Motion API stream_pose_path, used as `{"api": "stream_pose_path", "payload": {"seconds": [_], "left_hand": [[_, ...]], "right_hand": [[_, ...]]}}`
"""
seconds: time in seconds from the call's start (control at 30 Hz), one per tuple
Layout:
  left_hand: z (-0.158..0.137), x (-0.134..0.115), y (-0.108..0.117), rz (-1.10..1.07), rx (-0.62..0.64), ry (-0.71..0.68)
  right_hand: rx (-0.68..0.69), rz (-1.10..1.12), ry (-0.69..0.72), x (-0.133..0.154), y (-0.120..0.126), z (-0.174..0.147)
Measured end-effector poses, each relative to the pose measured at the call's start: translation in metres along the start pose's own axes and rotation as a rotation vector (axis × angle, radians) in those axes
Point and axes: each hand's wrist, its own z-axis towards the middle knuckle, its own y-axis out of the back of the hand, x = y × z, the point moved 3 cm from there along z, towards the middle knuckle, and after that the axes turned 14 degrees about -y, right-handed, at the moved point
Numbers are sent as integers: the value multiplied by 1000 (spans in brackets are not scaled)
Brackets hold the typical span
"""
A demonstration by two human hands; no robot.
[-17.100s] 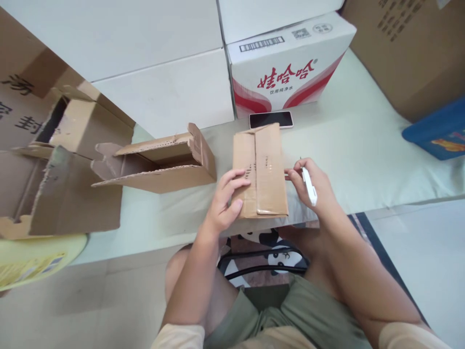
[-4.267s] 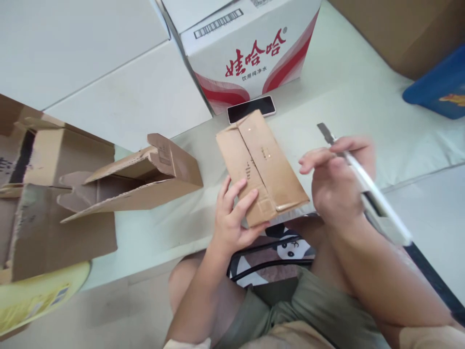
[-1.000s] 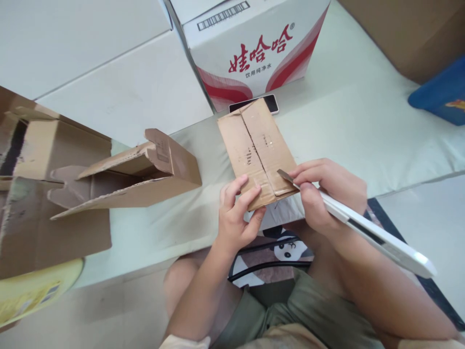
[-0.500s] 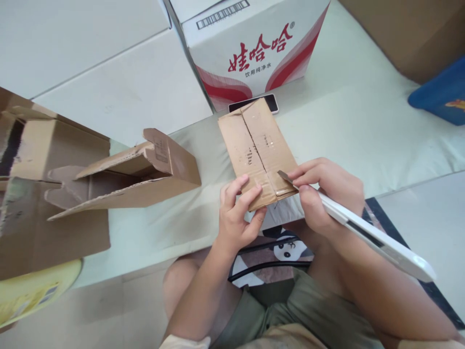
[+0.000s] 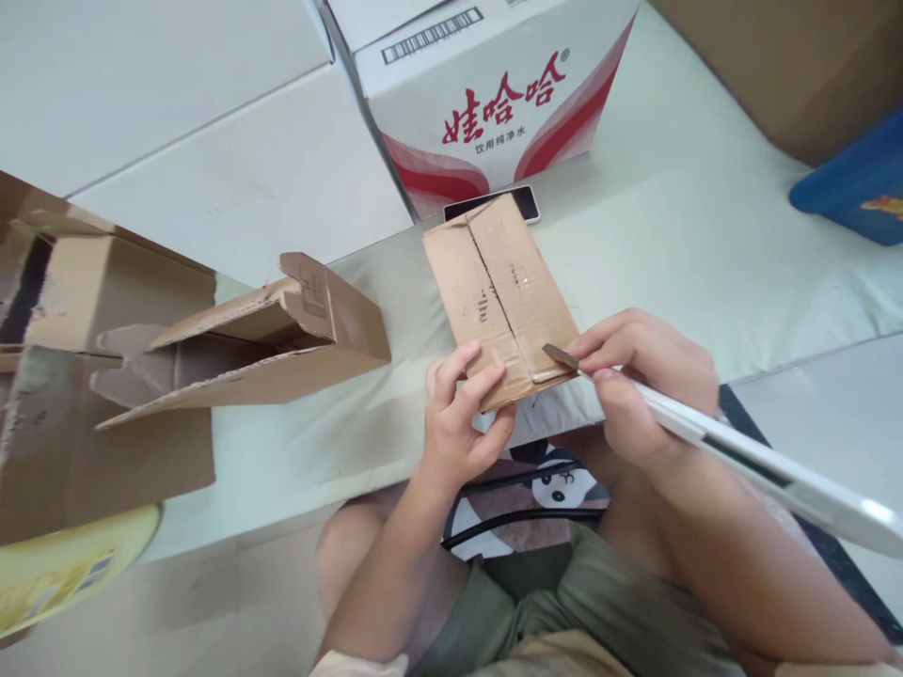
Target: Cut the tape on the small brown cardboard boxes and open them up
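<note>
A flattened-looking brown cardboard box (image 5: 504, 273) lies on the pale green surface, with a dark slit along the middle of its top. My left hand (image 5: 462, 414) grips its near left corner, fingers on top and thumb at the near edge. In my right hand (image 5: 645, 381) is a white-handled utility knife (image 5: 688, 425), closed between fingers and thumb. Its dark blade points left over the box's near right part; whether it touches the cardboard I cannot tell. The far end of the handle extends to the right over my forearm.
An open brown carton (image 5: 310, 348) lies on its side at left, beside a larger brown box (image 5: 162, 423). A white and red printed carton (image 5: 494, 122) stands behind, with a phone (image 5: 526, 202) at its foot. A blue container (image 5: 853, 183) is at right.
My right hand has shifted slightly right with the utility knife, and the handle's far end has swung farther right. My left hand and the cardboard box stay nearly the same.
</note>
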Motion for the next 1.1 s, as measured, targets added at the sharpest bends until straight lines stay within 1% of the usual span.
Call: {"api": "stream_pose_path", "payload": {"seconds": [0.1, 0.17, 0.2, 0.27, 0.33, 0.43, 0.5, 0.57, 0.67, 0.73, 0.8, 0.93, 1.0, 1.1], "left_hand": [[0, 2, 2, -1, 11, -22], [0, 4, 3, -12, 18, -32], [0, 5, 3, -17, 20, -34], [0, 6, 3, -25, 18, -39], [0, 6, 3, -33, 14, -41], [-1, 6, 2, -42, 13, -37], [-1, 7, 2, -45, 14, -29], [-1, 7, 4, -49, 10, -33], [0, 4, 8, -59, -20, -108], [0, 1, 11, -63, -54, -154], [-2, -1, 13, -76, -112, -143], [-9, 3, 11, -100, -254, -7], [-11, 6, 8, -105, -253, 34], [-10, 9, 0, -148, -154, 71]], "right_hand": [[-171, 9, -58, -5, 4, -2], [-267, 74, -146, -10, 4, -4], [-286, 137, -195, -12, 3, -5], [-288, 278, -276, -14, 0, -6], [-275, 350, -295, -14, -4, -6], [-302, 285, -235, -13, -7, -6], [-285, 206, -211, -15, -9, -5], [-221, 153, -242, -20, -12, -6], [-107, 105, -278, -26, -15, -10], [-61, 88, -273, -26, -15, -12], [-97, 98, -266, -24, -15, -13], [-298, 164, -270, -23, -13, -7], [-324, 174, -265, -25, -15, -4], [-269, 180, -249, -30, -19, -1]]}}
